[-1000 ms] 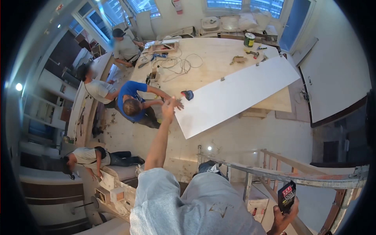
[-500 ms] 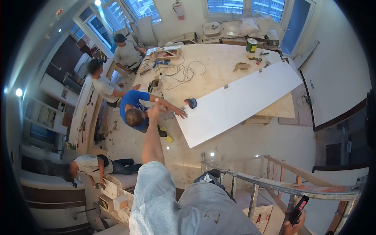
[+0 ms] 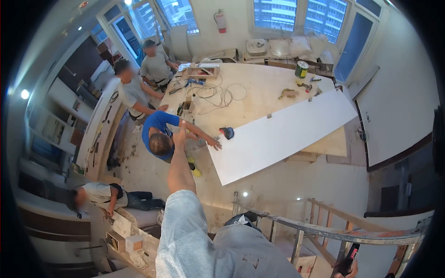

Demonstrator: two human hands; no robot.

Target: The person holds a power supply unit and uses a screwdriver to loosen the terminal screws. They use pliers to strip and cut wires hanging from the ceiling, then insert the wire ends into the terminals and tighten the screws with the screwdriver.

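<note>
My left hand is raised on my outstretched arm, index finger extended and the others partly curled, with nothing visible in it. In the view it overlaps a person in a blue shirt, who bends at the worktable and lays a hand on the near left end of a long white panel. A dark and red cap is at the panel's left edge. Low on the right, my right hand is wrapped round a dark phone, beside a metal ladder.
The wooden worktable bears cables, tools and a paint can. Two other people in grey shirts stand at its left side. Another person is at the lower left by a wooden cabinet. A sink sits behind the table.
The view has tilted up slightly, so the table and panel appear lower. My left arm stays extended, and my right hand with the phone has shifted a little down and left.
</note>
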